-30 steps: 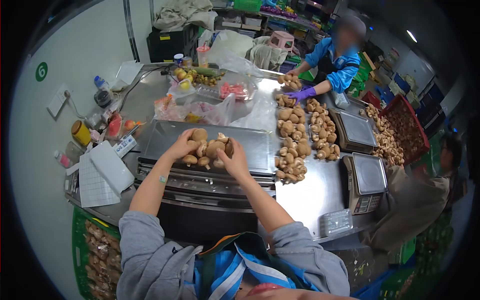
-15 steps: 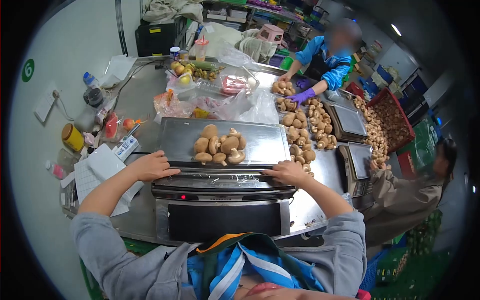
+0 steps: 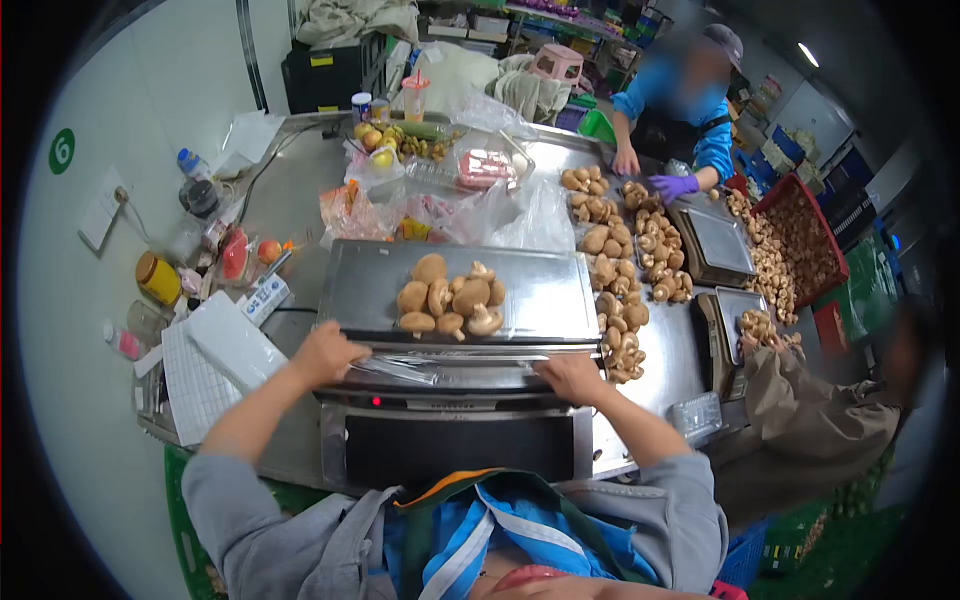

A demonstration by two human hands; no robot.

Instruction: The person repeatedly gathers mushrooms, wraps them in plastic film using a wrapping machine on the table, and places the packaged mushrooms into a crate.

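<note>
Both hands pinch the edge of a clear plastic film point(image 3: 405, 369) stretched over the front slot of a metal wrapping machine point(image 3: 548, 285). My left hand point(image 3: 328, 355) is closed on the film's left end, and my right hand point(image 3: 572, 377) is closed on its right end. Beyond them, a cluster of brown mushrooms point(image 3: 472, 296) lies on the machine's flat metal top, touched by neither hand. A red light glows on the machine's front, above a black plate point(image 3: 458, 447).
Mushroom piles point(image 3: 622, 312) stand in rows at the right, beside two scales point(image 3: 710, 240) and a red crate point(image 3: 800, 235). One co-worker stands across the table, another at the right. Papers point(image 3: 235, 340), bottles, fruit and plastic bags lie left and behind.
My hands let go of the mushrooms, moved down to the machine's front edge and now draw film up between them. The co-worker across has moved both hands off the mushrooms.
</note>
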